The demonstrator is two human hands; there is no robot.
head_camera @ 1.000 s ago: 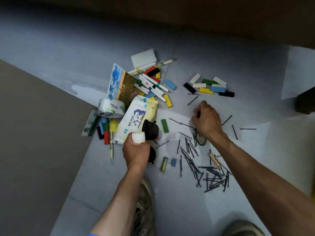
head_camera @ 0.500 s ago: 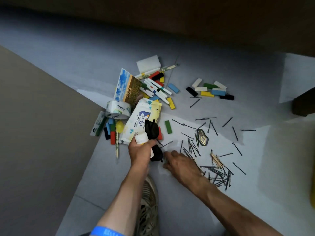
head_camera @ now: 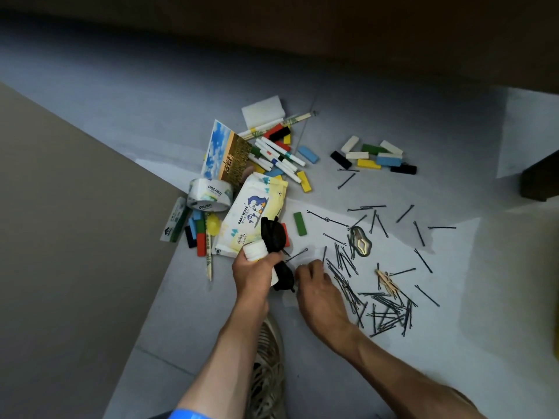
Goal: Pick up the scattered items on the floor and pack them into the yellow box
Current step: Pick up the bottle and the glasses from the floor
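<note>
The left hand (head_camera: pixel 252 275) is curled around a small white bottle (head_camera: pixel 255 251) and a pair of black sunglasses (head_camera: pixel 274 237), gripping both together; the glasses stick out above and below the fist. Just right of it, the right hand (head_camera: pixel 317 287) reaches down to the floor with its fingers bent at the tips, but whether they pinch anything cannot be told.

Beyond the left grip lies a pack of baby wipes (head_camera: pixel 255 211), touching the sunglasses, with a roll of tape (head_camera: pixel 210 195) further left and a booklet (head_camera: pixel 225 154) behind. A bundle of white markers (head_camera: pixel 279 157) and coloured blocks lies further out, and a white sponge (head_camera: pixel 263 111) at the far end. To the right of the hands, black hairpins (head_camera: pixel 384 313) are strewn over the floor, around a metal clip (head_camera: pixel 361 241).

The floor (head_camera: pixel 332 373) is pale grey and smooth, with lighter patches on the right. A flat brown panel (head_camera: pixel 69 237) covers the left side. A dark wall (head_camera: pixel 302 31) runs across the far edge. A sliver of yellow (head_camera: pixel 556 328) shows at the right frame edge; whether it is the box cannot be told. A shoe (head_camera: pixel 267 370) sits below the left wrist.
</note>
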